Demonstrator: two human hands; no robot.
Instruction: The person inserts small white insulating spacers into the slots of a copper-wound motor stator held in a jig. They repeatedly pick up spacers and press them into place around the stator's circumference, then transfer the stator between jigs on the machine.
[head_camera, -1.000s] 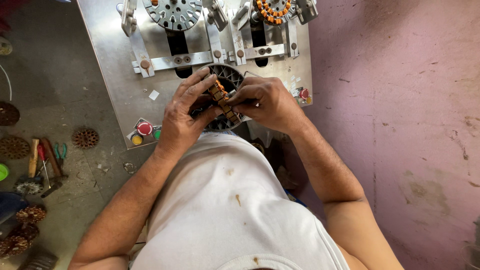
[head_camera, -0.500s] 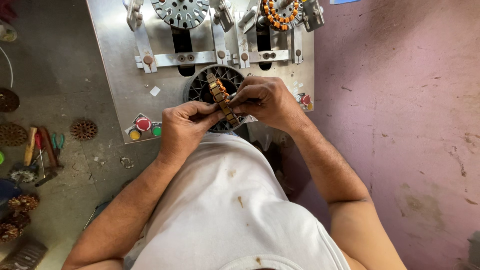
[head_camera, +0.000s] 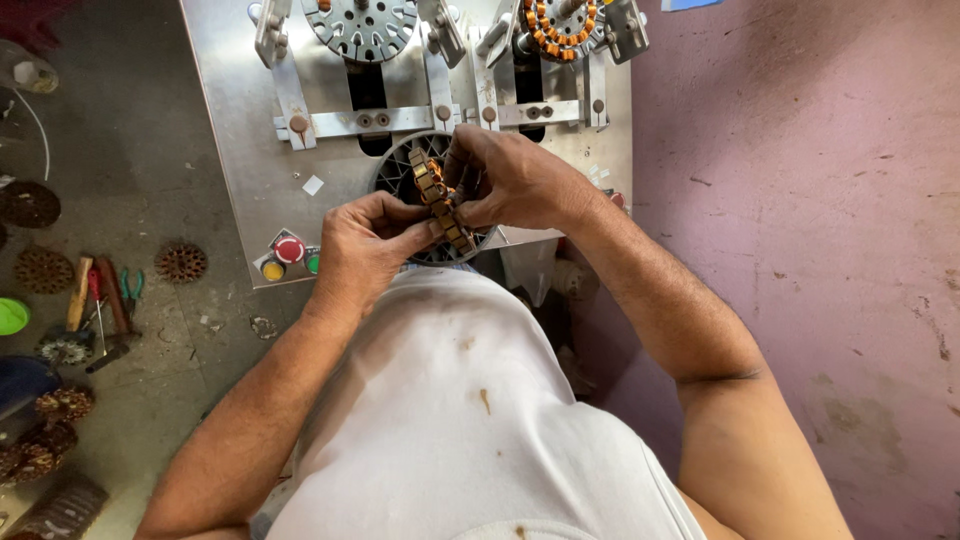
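Metal brackets (head_camera: 420, 118) close behind hands (head_camera: 440, 215); open floor (head_camera: 800, 200) rightward.

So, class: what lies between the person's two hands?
In the head view, a copper-wound stator ring sits between left hand and right hand, pinched by both.

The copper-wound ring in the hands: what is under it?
Under the copper-wound ring, held by the left hand and right hand, lies a dark slotted disc on the metal plate. The hands cover much of the disc.
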